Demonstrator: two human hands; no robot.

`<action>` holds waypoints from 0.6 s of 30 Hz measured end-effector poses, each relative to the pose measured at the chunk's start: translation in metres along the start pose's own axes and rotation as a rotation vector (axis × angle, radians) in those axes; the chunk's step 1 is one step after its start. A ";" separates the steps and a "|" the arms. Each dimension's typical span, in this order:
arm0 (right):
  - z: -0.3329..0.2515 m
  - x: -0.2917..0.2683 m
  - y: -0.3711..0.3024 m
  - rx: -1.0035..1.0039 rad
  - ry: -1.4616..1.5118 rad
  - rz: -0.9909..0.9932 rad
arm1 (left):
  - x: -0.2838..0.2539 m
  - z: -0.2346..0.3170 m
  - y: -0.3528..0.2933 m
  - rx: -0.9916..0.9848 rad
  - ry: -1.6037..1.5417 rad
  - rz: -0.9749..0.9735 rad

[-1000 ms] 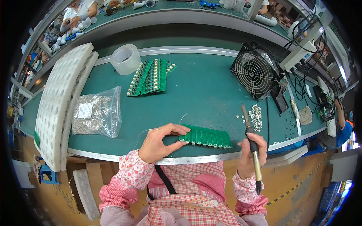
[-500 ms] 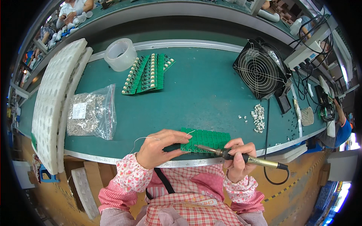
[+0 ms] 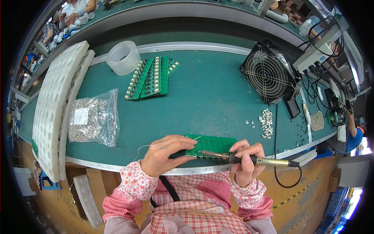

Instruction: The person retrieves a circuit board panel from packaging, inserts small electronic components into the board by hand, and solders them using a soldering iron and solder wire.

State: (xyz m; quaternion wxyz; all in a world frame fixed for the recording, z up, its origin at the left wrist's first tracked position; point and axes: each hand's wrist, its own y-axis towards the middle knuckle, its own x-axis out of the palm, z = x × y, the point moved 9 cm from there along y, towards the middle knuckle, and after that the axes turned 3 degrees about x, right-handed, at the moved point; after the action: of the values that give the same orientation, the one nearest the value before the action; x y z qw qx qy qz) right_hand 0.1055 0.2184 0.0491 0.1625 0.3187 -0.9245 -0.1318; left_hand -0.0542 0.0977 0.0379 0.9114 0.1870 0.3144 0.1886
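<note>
A green circuit board panel (image 3: 214,143) lies at the front edge of the bench. My left hand (image 3: 165,154) is closed at its left end, pinching a thin strand of solder wire (image 3: 150,146) that trails back over the hand; a dark object also sits between thumb and fingers, its kind unclear. In my right hand (image 3: 247,162) is a soldering iron (image 3: 269,161), its fingers wrapped round the handle. The iron points left, and its tip is at the left part of the panel, close to the solder's end.
Several populated circuit boards (image 3: 150,78) lie behind, near a tape roll (image 3: 123,57). At left are a bag of small parts (image 3: 93,117) and foam trays (image 3: 58,105). A black fan (image 3: 269,72) stands at right, with loose white connectors (image 3: 266,124) before it and the iron's cord (image 3: 276,117) alongside.
The iron's tip has shifted slightly left along the panel, with my right hand. My left hand keeps its hold almost unmoved.
</note>
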 end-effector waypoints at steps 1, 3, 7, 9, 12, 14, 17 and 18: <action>0.000 0.000 0.001 0.022 -0.010 0.005 | 0.000 0.000 0.000 0.002 0.005 0.001; -0.002 0.000 0.003 -0.007 -0.040 -0.017 | 0.000 -0.001 0.000 0.003 0.009 0.002; -0.004 0.004 0.006 -0.014 -0.104 -0.052 | 0.000 0.000 0.001 0.013 0.019 0.002; -0.004 0.004 0.006 -0.011 -0.112 -0.066 | 0.001 0.000 0.000 0.017 0.018 0.001; -0.002 0.006 0.006 -0.003 -0.126 -0.080 | 0.001 0.000 0.000 0.025 0.026 0.002; -0.002 0.007 0.006 0.003 -0.133 -0.082 | 0.001 0.000 0.000 0.024 0.018 0.003; 0.002 0.005 0.005 0.084 -0.115 -0.066 | 0.001 0.000 0.001 0.026 0.013 0.003; 0.002 0.005 0.006 0.060 -0.107 -0.076 | 0.001 0.001 0.001 0.026 0.013 0.003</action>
State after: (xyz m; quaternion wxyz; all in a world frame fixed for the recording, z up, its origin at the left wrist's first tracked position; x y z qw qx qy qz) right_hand 0.0977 0.2199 0.0503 0.0981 0.3509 -0.9226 -0.1268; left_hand -0.0535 0.0985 0.0382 0.9066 0.1980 0.3225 0.1869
